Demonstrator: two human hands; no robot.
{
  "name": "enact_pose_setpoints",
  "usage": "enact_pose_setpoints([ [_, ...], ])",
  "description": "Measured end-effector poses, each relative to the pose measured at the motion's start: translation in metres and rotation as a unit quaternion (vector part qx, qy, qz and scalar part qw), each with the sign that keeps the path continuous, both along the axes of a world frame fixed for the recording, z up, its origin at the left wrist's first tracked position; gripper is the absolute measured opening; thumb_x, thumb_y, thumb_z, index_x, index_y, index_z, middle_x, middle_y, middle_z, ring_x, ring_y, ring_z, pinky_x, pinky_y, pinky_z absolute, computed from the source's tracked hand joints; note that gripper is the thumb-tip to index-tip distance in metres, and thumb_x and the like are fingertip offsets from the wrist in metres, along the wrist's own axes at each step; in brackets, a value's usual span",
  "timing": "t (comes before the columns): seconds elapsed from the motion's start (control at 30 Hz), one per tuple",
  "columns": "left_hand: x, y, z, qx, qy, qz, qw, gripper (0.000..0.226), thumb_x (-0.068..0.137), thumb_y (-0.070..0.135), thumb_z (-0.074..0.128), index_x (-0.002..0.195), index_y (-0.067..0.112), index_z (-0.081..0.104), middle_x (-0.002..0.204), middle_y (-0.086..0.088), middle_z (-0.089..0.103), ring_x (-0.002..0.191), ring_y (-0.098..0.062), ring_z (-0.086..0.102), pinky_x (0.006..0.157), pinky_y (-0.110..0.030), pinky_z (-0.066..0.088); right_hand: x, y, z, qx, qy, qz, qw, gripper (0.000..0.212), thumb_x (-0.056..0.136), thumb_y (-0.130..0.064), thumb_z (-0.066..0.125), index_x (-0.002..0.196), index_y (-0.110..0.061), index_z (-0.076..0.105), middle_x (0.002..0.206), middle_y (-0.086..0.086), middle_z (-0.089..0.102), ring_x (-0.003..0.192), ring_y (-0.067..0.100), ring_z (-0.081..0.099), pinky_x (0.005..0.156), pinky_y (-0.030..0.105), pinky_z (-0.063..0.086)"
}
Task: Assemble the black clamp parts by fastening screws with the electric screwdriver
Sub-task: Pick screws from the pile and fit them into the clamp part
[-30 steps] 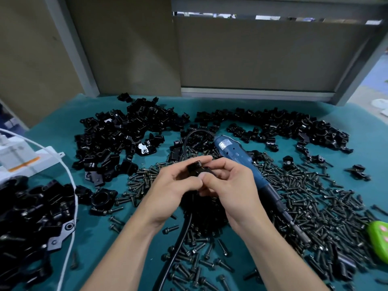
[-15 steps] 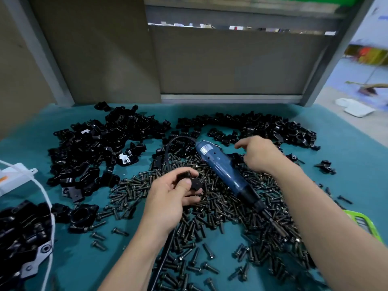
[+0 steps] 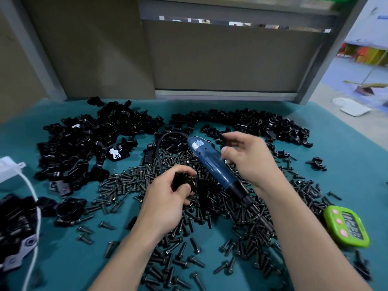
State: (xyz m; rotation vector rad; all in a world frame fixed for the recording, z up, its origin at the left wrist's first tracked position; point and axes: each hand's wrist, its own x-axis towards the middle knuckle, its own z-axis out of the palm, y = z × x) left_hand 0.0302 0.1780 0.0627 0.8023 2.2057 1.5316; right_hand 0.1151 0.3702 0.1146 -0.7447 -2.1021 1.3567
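My left hand [image 3: 168,198] grips a black clamp part [image 3: 183,180] above the heap of black screws [image 3: 210,208]. The blue electric screwdriver [image 3: 212,162] lies on the screws between my hands, its bit pointing to the lower right and its black cord looping off at the back. My right hand [image 3: 249,158] hovers just right of the screwdriver's body. Its index finger and thumb pinch a small black clamp piece [image 3: 222,140], which is blurred.
Loose clamp parts are heaped at the back left [image 3: 84,139] and back right [image 3: 262,127] on the teal mat [image 3: 336,164]. A green timer [image 3: 346,226] lies at the right. A white power strip [image 3: 10,168] with a white cable [image 3: 33,198] and more clamps [image 3: 14,219] sit at the left.
My right hand left the part in my left hand, reached to the back pile of clamps, and has now drawn back toward the screwdriver with a small black piece. My left hand stayed put.
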Motion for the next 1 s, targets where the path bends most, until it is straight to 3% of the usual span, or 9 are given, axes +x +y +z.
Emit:
enact_pose_setpoints([
  [0.1, 0.0, -0.001, -0.003, 0.008, 0.011, -0.011, 1.0, 0.046, 0.099, 0.006, 0.063, 0.104, 0.05, 0.07, 0.09, 0.017, 0.076, 0.079, -0.005, 0.075, 0.077, -0.048, 0.064, 0.013, -0.034, -0.002, -0.136, 0.069, 0.109, 0.982, 0.041, 0.095, 0.008, 0.063, 0.108, -0.031, 0.069, 0.094, 0.007, 0.079, 0.081, 0.018, 0.073, 0.077, 0.03, 0.06],
  [0.2, 0.0, -0.003, 0.002, 0.042, -0.021, -0.051, 0.998, 0.037, 0.089, 0.004, 0.064, 0.096, 0.039, 0.074, 0.09, 0.008, 0.077, 0.074, -0.011, 0.072, 0.068, -0.036, 0.059, 0.017, -0.048, -0.009, -0.144, 0.065, 0.14, 0.977, 0.041, 0.096, 0.009, 0.063, 0.11, -0.029, 0.069, 0.089, 0.005, 0.079, 0.08, 0.02, 0.072, 0.079, 0.03, 0.059],
  [0.33, 0.003, -0.006, 0.008, 0.102, -0.097, -0.07, 0.988, 0.027, 0.051, 0.006, 0.051, 0.067, 0.016, 0.069, 0.059, -0.011, 0.064, 0.049, -0.019, 0.052, 0.047, -0.024, 0.039, 0.018, -0.054, -0.01, -0.114, 0.033, 0.159, 0.98, 0.041, 0.093, 0.006, 0.068, 0.107, -0.032, 0.072, 0.098, -0.007, 0.08, 0.092, 0.009, 0.073, 0.085, 0.026, 0.057],
  [0.4, 0.006, -0.008, 0.011, 0.123, -0.134, -0.076, 0.98, 0.025, 0.046, 0.005, 0.046, 0.061, 0.014, 0.064, 0.051, -0.015, 0.055, 0.044, -0.02, 0.045, 0.044, -0.021, 0.032, 0.018, -0.059, -0.01, -0.107, 0.021, 0.181, 0.977, 0.042, 0.092, 0.005, 0.07, 0.106, -0.034, 0.074, 0.103, -0.007, 0.08, 0.099, 0.006, 0.073, 0.09, 0.025, 0.056],
  [0.53, 0.007, -0.01, 0.016, 0.156, -0.177, -0.084, 0.968, 0.024, 0.044, 0.004, 0.042, 0.056, 0.013, 0.06, 0.046, -0.014, 0.045, 0.039, -0.019, 0.037, 0.041, -0.018, 0.024, 0.018, -0.066, -0.008, -0.127, 0.038, 0.218, 0.967, 0.042, 0.089, 0.013, 0.069, 0.104, -0.025, 0.079, 0.099, 0.004, 0.08, 0.093, 0.012, 0.073, 0.086, 0.024, 0.057],
  [0.63, 0.006, -0.01, 0.015, 0.19, -0.181, -0.09, 0.961, 0.021, 0.044, 0.002, 0.041, 0.061, -0.002, 0.054, 0.05, -0.013, 0.042, 0.037, -0.018, 0.037, 0.039, -0.016, 0.028, 0.018, -0.068, -0.01, -0.193, 0.066, 0.228, 0.952, 0.042, 0.088, 0.017, 0.068, 0.1, -0.021, 0.082, 0.094, 0.009, 0.079, 0.087, 0.016, 0.073, 0.084, 0.029, 0.061],
  [0.77, 0.009, -0.006, 0.013, 0.225, -0.197, -0.124, 0.946, 0.052, 0.047, 0.0, 0.041, 0.093, -0.008, 0.066, 0.069, -0.022, 0.05, 0.039, -0.018, 0.038, 0.039, -0.017, 0.031, 0.015, -0.071, -0.014, -0.222, 0.092, 0.193, 0.951, 0.036, 0.09, 0.014, 0.068, 0.104, -0.018, 0.08, 0.103, 0.016, 0.078, 0.089, 0.017, 0.073, 0.077, 0.029, 0.062],
  [0.83, 0.013, -0.005, 0.011, 0.221, -0.202, -0.126, 0.946, 0.06, 0.049, 0.002, 0.042, 0.104, -0.008, 0.063, 0.072, -0.021, 0.051, 0.04, -0.018, 0.04, 0.039, -0.018, 0.028, 0.014, -0.07, -0.014, -0.232, 0.106, 0.178, 0.95, 0.035, 0.088, 0.014, 0.069, 0.102, -0.016, 0.079, 0.101, 0.015, 0.078, 0.089, 0.017, 0.074, 0.075, 0.026, 0.06],
  [1.0, 0.011, -0.005, 0.007, 0.208, -0.223, -0.102, 0.947, 0.059, 0.049, 0.005, 0.042, 0.104, -0.004, 0.061, 0.057, -0.012, 0.048, 0.045, -0.019, 0.037, 0.04, -0.018, 0.024, 0.018, -0.068, -0.01, -0.255, 0.126, 0.203, 0.937, 0.032, 0.065, -0.005, 0.081, 0.092, -0.021, 0.084, 0.094, 0.008, 0.08, 0.085, 0.014, 0.075, 0.076, 0.022, 0.058],
])
